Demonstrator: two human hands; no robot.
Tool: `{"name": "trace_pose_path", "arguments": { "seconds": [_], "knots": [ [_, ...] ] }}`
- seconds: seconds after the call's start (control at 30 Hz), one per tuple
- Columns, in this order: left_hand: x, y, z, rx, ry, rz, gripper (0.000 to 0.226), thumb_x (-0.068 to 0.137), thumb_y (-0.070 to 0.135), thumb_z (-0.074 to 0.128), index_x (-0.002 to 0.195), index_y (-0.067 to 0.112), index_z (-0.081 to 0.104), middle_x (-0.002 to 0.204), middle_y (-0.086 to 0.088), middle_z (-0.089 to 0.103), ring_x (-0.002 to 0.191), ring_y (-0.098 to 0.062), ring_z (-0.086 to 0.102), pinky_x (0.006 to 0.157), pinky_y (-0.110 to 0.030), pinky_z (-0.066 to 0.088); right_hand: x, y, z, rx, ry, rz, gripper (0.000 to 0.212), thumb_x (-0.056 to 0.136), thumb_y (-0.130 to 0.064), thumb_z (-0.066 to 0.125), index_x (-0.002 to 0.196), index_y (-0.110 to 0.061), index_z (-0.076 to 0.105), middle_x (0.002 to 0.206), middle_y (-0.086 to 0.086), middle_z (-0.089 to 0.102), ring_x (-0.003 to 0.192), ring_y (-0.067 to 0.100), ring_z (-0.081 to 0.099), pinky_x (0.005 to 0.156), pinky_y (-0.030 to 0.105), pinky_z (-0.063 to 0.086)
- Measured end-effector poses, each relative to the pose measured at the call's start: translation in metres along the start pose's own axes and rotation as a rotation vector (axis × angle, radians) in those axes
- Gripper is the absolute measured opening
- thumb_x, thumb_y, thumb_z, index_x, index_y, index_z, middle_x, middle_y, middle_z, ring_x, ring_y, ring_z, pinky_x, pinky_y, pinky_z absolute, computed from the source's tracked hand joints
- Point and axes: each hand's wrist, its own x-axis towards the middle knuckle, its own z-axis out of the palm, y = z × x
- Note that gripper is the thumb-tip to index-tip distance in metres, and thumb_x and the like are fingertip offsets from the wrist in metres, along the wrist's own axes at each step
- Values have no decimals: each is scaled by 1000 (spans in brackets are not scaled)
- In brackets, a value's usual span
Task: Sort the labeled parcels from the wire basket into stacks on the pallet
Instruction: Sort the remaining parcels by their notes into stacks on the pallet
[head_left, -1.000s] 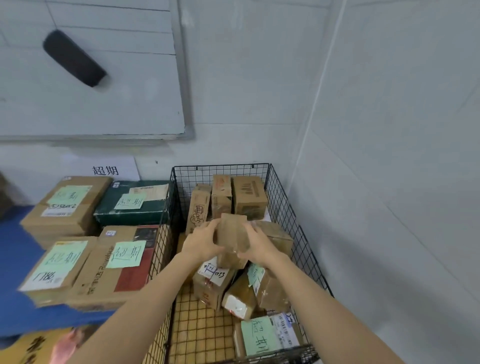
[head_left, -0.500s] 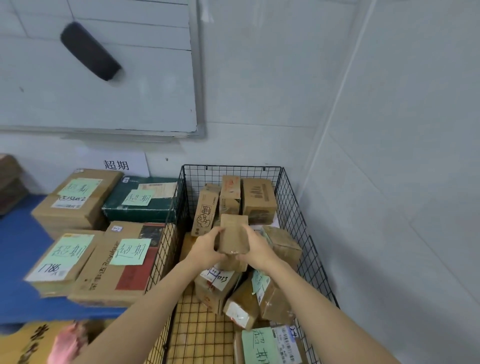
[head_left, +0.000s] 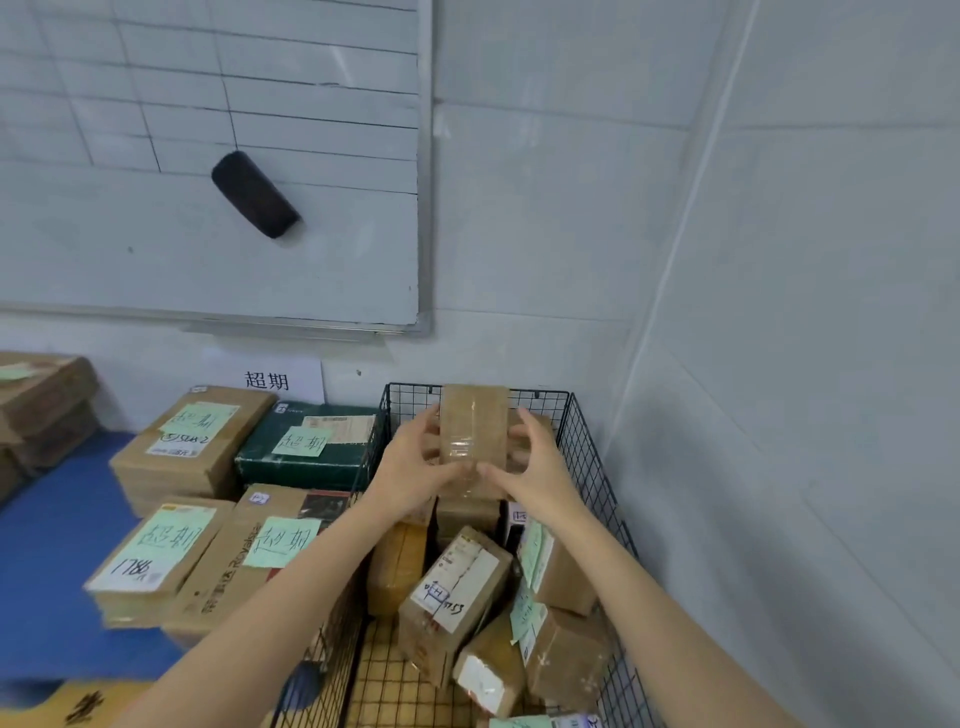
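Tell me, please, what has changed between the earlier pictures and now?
The left hand and right hand have lifted the small brown parcel up from among the others in the wire basket to the height of its back rim. Both still grip it at its sides. The stacks on the blue pallet stayed in place.

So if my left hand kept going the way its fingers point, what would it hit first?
The small taped parcel: your left hand grips its side, fingers pointing up and away. Beyond it, probably the wire basket's back wall, though depth is unclear.
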Motion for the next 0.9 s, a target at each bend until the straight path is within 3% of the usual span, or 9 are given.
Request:
{"name": "trace_pose_path", "arguments": {
  "seconds": [0.13,0.27,0.43,0.53,0.67,0.73,0.83,0.9],
  "knots": [
    [0,26,-8,-124,50,44,85,76,22,82,147,23,36,128,-4,51,105,-6,56,75,-8,49,2,-24,-9,5,52,-92,88,80,-32,80,153,-27,31,138,-2,41,127,13,48,109,45,44],
    [-4,48,-19,-245,114,81,80,77,15,81,139,32,34,121,4,54,109,-15,59,78,-17,50,-2,-43,-17,29,92,-210,77,83,-29,78,149,-31,39,131,-7,39,126,7,46,110,42,45],
    [-8,67,-30,-269,133,126,77,72,20,85,130,33,35,121,18,48,110,-16,59,89,-32,53,-8,-55,-24,101,80,-242,73,80,-28,81,137,-43,37,138,-17,44,129,6,46,107,45,47],
    [-13,77,-34,-321,125,121,78,66,36,80,129,33,34,124,16,48,108,-12,59,75,-17,52,-11,-62,-30,118,23,-232,69,80,-28,81,129,-43,34,131,-29,42,129,9,48,110,44,44],
    [-17,86,-38,-335,147,136,82,79,26,78,142,37,26,117,14,49,98,-8,60,64,-6,48,-15,-68,-35,115,13,-248,70,80,-29,81,129,-42,32,128,-37,38,129,4,43,108,31,38],
    [-17,89,-39,-314,151,147,85,79,25,78,145,39,25,114,13,51,96,-7,62,65,-7,47,-16,-72,-34,120,16,-258,75,79,-38,80,134,-44,30,133,-33,41,128,0,42,103,24,37],
    [-16,86,-40,-317,161,185,72,79,15,79,132,39,35,114,7,54,102,-12,65,75,-13,50,-17,-80,-33,123,24,-264,74,80,-50,73,139,-46,29,135,-27,45,120,-11,43,92,13,35],
    [-15,83,-40,-318,181,199,64,79,9,79,120,39,40,115,4,55,109,-20,63,85,-20,50,-17,-81,-33,109,51,-285,68,84,-47,70,140,-43,32,137,-21,48,120,-7,46,94,17,37]
  ]
}}
